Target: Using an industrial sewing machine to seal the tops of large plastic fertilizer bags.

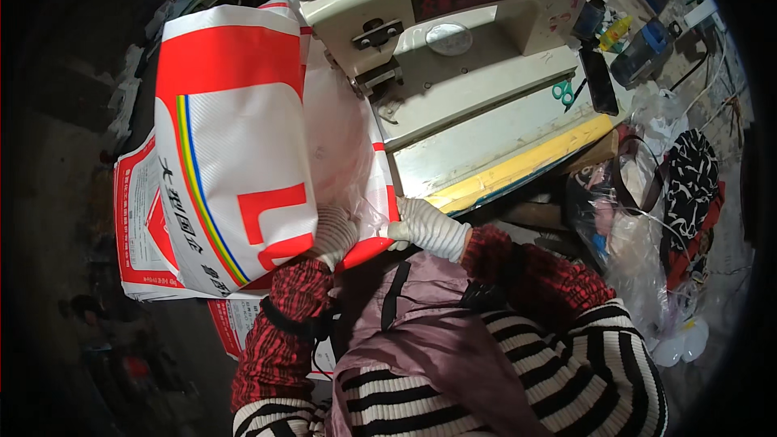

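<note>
A large woven plastic sack point(235, 61), white with red blocks and a rainbow stripe, stands bent up on the left. Its near edge lies across my lap, and a clear plastic liner point(350, 186) shows at its opening. My right hand point(429, 226), in a white knit glove, pinches the red-and-white edge of the sack. Beside it, my left hand point(335, 235), gloved alike, grips the sack close to the liner; its fingers are partly covered. A cream industrial sewing machine point(558, 12) stands directly ahead, with the sack's far side against its needle end.
More printed sacks point(137, 226) are piled at the left. On the machine table point(486, 154) lie green-handled scissors point(562, 94) and a black phone point(598, 81). A water bottle point(643, 53) stands beyond them. Clear plastic bags point(639, 251) and patterned cloth point(692, 186) fill the right side.
</note>
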Available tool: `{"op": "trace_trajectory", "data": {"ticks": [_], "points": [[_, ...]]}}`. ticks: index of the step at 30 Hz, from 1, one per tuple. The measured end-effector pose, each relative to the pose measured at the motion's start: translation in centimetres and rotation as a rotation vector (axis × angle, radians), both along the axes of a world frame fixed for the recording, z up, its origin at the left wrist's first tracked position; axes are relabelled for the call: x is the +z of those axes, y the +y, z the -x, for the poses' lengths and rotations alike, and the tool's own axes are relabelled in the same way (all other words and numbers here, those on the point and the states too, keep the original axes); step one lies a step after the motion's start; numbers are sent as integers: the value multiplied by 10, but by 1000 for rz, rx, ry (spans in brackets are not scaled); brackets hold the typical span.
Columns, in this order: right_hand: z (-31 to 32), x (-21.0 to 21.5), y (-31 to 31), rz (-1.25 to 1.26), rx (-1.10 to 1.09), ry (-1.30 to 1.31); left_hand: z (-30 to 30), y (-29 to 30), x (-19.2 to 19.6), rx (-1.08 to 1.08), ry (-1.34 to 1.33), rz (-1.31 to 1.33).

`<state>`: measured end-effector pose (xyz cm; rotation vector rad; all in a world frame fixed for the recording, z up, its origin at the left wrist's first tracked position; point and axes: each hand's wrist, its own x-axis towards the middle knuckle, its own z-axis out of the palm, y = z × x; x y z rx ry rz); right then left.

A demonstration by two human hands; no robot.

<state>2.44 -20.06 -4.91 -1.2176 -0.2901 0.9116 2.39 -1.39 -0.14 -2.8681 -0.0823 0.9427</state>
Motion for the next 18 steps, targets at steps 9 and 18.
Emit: {"op": "trace_trajectory", "data": {"ticks": [9, 18], "points": [[0, -7, 1, -72, -9, 31, 6, -2, 38, -397, -487, 236], [0, 5, -3, 133, 98, -142, 7, -21, -32, 532, -632, 961]]}}
